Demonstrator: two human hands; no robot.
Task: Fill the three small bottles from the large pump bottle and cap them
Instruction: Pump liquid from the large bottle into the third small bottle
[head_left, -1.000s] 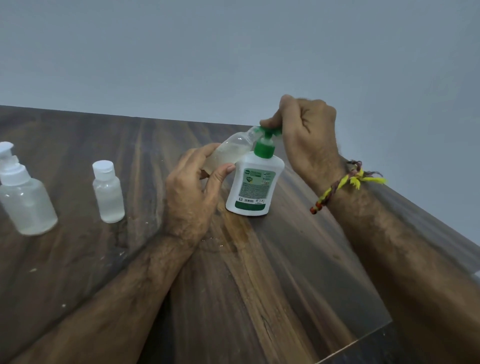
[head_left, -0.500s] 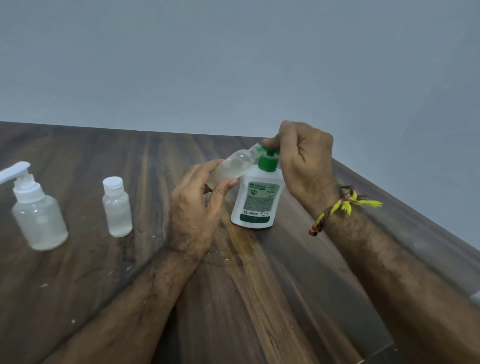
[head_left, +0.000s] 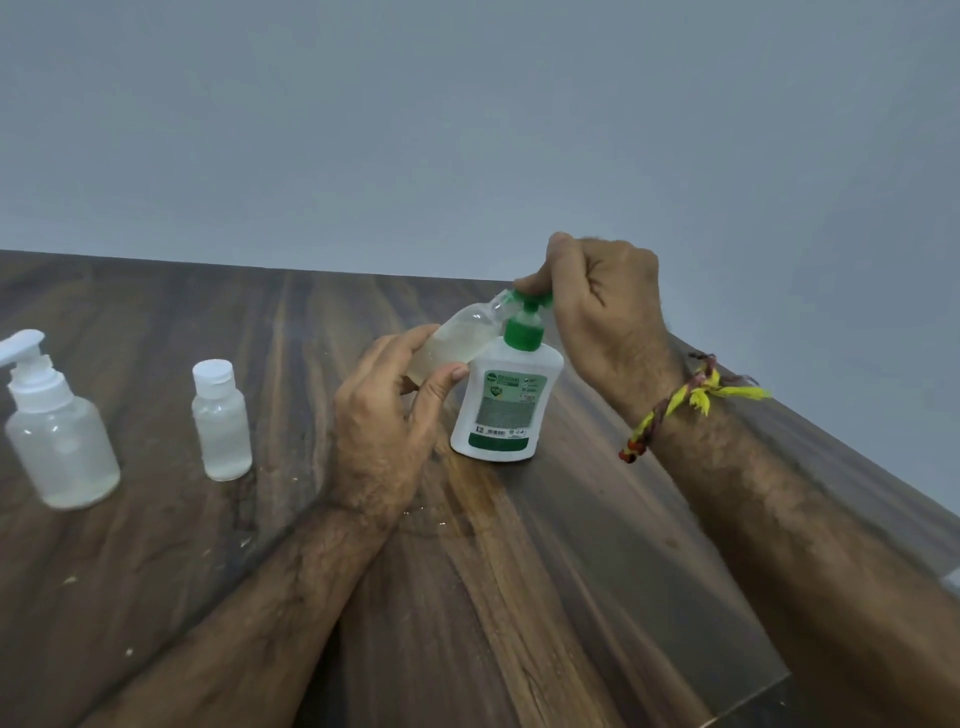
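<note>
Your left hand (head_left: 387, 415) grips the small bottle (head_left: 457, 340), tilted so its mouth meets the spout, while your right hand's (head_left: 597, 306) curled fingers press the pump bottle (head_left: 506, 405), upright on the worktop (head_left: 519, 597).

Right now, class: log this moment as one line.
step: filling | left hand: holds tilted small bottle at spout | right hand: on green pump head | capped bottle: standing apart

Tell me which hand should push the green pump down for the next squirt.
Right. The right hand already sits on the green pump head of the large bottle. The left hand grips the tilted small bottle at the spout.
</note>
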